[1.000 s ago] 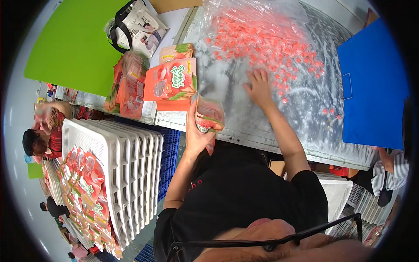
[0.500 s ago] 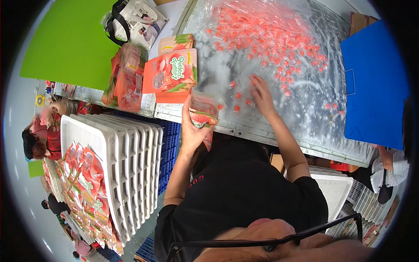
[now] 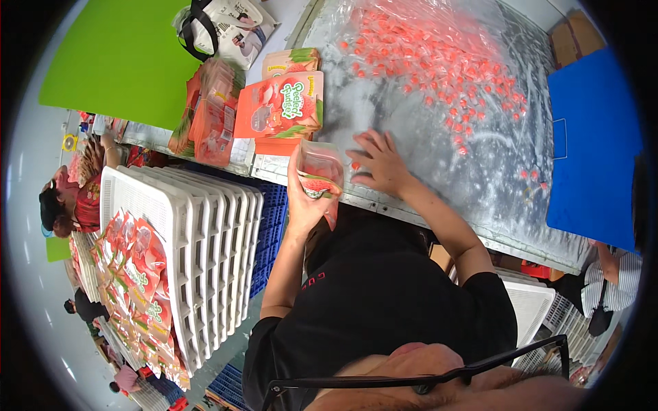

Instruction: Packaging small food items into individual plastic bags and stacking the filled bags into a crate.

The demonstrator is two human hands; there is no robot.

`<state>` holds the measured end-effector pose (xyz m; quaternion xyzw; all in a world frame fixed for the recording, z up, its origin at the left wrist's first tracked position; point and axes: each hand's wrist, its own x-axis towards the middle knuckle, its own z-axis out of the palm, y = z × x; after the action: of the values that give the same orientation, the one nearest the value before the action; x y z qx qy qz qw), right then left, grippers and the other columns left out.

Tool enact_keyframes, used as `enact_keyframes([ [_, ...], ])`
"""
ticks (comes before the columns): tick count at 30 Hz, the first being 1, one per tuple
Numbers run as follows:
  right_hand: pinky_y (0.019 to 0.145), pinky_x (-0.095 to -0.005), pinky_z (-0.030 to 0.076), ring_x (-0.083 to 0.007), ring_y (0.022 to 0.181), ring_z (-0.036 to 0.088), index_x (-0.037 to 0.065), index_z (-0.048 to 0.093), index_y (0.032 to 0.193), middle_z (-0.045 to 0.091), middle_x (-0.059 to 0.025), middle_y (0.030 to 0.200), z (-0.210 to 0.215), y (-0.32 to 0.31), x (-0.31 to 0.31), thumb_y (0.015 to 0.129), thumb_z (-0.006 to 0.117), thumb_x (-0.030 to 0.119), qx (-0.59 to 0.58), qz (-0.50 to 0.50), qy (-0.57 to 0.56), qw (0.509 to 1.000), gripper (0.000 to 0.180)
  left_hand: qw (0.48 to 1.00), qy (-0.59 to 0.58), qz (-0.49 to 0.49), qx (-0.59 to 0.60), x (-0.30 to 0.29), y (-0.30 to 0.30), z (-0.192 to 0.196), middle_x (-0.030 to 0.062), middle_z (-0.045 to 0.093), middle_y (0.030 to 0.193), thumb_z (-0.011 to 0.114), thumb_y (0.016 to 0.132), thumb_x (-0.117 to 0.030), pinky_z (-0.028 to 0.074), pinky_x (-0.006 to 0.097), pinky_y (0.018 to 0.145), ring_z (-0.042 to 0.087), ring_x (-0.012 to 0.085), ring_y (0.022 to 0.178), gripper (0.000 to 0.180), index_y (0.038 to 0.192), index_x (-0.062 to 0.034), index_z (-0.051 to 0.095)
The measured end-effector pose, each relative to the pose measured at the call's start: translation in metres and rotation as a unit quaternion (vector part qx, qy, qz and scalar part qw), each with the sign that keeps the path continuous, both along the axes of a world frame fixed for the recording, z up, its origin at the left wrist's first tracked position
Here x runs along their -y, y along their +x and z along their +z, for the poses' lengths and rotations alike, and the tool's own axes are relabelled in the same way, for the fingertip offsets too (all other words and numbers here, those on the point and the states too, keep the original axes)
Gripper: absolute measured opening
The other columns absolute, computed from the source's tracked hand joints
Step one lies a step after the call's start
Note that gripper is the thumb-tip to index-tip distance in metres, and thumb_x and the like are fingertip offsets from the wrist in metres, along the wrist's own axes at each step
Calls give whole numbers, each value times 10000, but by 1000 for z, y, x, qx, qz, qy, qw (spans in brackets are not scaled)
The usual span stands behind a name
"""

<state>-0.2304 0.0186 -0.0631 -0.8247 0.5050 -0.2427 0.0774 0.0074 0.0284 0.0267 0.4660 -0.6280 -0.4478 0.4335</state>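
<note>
My left hand [image 3: 302,209] grips a pink candy pouch [image 3: 321,172] by its side at the table's near edge. The pouch's mouth gapes toward my right hand, and a watermelon picture shows on it. My right hand [image 3: 385,166] lies palm down on the metal table [image 3: 373,103], fingers spread, just right of the pouch. One wrapped red candy [image 3: 356,166] shows at its fingertips; anything under the palm is hidden. Farther back spreads a big heap of wrapped red candies [image 3: 439,65], partly under clear plastic. Flat pink pouches [image 3: 282,106] are stacked just beyond my left hand.
Bundled pouches [image 3: 216,116] stand left of the stack, near a white tote bag [image 3: 240,31] and a green board [image 3: 123,61]. A blue panel [image 3: 593,151] borders the right side. Stacked white crates [image 3: 185,253] holding filled pouches rise at my left. Other people work beyond.
My right hand has swept left across the table toward the pouch, drawing loose candies along and now covering most of them. My left hand keeps its hold. The view has shifted slightly.
</note>
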Motion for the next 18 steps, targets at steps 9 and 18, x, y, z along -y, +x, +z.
enact_keyframes([
  [9,654,-346,491,-218,810,608,174,728,1004,631,-26,947,-33,6,-6,806,755,240,-3,-22,-72,997,210,996,-83,-11,-10,6,-18,-44,197,432,1447,847,630,-11,441,406,1063,507,264,1268,1026,1497,51,302],
  [18,580,-261,455,-76,668,563,6,714,943,653,-8,804,65,-24,12,915,709,158,579,-210,293,731,154,988,-152,-7,-17,10,-30,-53,246,346,1513,903,563,-34,372,486,1143,412,391,1384,1180,1541,-2,242],
])
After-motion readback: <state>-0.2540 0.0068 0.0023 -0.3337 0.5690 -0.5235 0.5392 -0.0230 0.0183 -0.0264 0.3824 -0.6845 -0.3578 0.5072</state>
